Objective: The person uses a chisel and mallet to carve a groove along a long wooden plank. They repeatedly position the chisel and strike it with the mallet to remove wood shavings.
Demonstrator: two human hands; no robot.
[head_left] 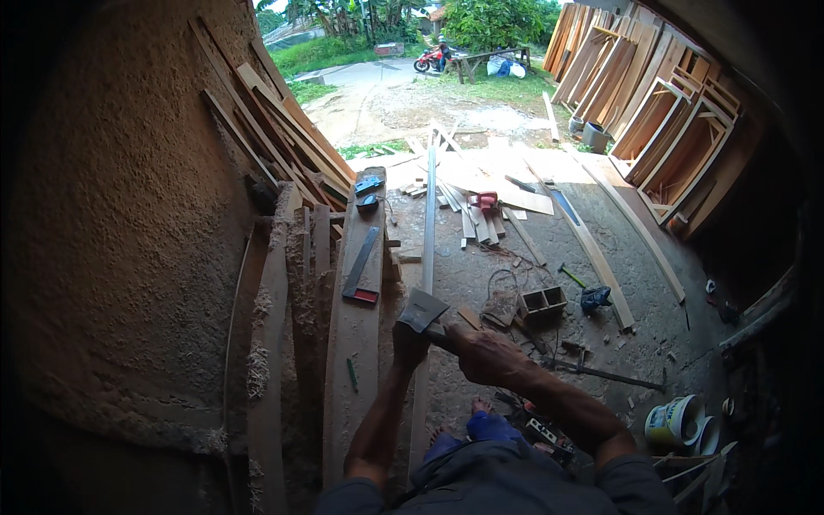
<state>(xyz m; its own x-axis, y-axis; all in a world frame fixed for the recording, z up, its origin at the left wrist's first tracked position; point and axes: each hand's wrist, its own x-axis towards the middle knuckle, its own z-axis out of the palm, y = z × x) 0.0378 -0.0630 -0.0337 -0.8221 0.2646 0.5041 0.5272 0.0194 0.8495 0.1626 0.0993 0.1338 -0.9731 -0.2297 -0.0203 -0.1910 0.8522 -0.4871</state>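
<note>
My right hand (482,354) is closed round the handle of a hatchet (423,310), whose broad grey head points left across my front. My left hand (410,343) is closed just beneath the hatchet head, on a long narrow wooden strip (429,223). The head covers part of its fingers. Running away from my body, the strip reaches toward the bright doorway. To its left, a thick plank bench (341,343) carries a try square (364,262) with a red-marked stock, a green pencil (353,375) and a blue power tool (368,202).
Wood offcuts (481,225) and a red power tool (485,202) lie ahead. Right of my hands are a hollow block (542,301), a green-handled hammer (573,276), a long bar clamp (605,375) and white buckets (675,421). Boards (275,129) lean on the left wall.
</note>
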